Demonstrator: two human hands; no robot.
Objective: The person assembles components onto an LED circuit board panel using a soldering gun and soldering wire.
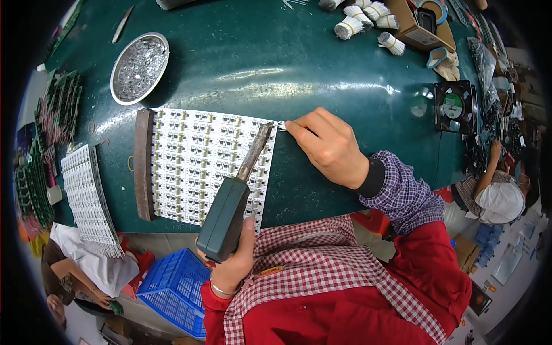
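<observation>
Left hand point(233, 270) grips the dark-green soldering iron point(230, 210), right hand point(328, 144) pinches a thin wire point(282, 125) at the white LED-board panel's point(201, 158) far right corner; slip risks burnt fingertips.

Setting: electronics assembly workshop, hand-soldering station. Evidence: dark green tabletop point(322, 63) carrying a white panel of small circuit boards point(201, 167); soldering iron point(236, 195) with green handle over it. Further board panels stacked at left point(86, 195), green boards beyond point(54, 109). Metal dish of solder scraps point(140, 68), bundles of cut white wires point(368, 20), small black cooling fan point(454, 106). Other workers seated close by at both sides.
</observation>
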